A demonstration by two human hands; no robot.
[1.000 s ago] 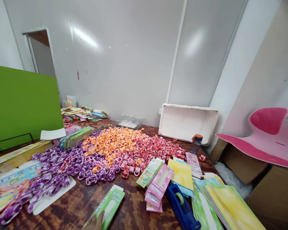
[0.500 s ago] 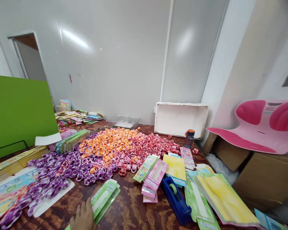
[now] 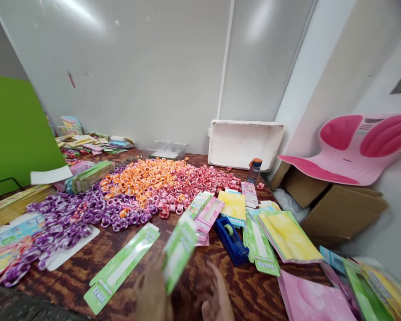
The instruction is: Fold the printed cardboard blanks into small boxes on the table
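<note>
Green card packaging, blurred with motion, stands lifted off the table [image 3: 220,285] at the near edge: the left hand [image 3: 152,294] has a flat green box [image 3: 178,249] pinched by its lower end, fingers closed around it, so the box tilts up and away. Just beside it the right hand [image 3: 214,296] is open with fingers spread, holding nothing that can be made out, and sits close under the box's right side. Both hands are blurred and partly cut off by the frame, so exact finger contact is hard to read.

To handle this well, I judge the free hand should support the far end of the box so the thin card does not bend or crease, and the grip should stay on the edges, not the clear window.

Left of the hands a second flat green box [image 3: 122,263] lies on the wood. Beyond, a blue tape dispenser [image 3: 231,234] sits beside pink boxes [image 3: 207,216] and yellow and green sheets [image 3: 287,234]. Farther back spread heaps of purple rings [image 3: 73,214], orange rings [image 3: 143,176] and red rings [image 3: 203,180], then a white foam tray [image 3: 243,142] leaning on the wall.
</note>
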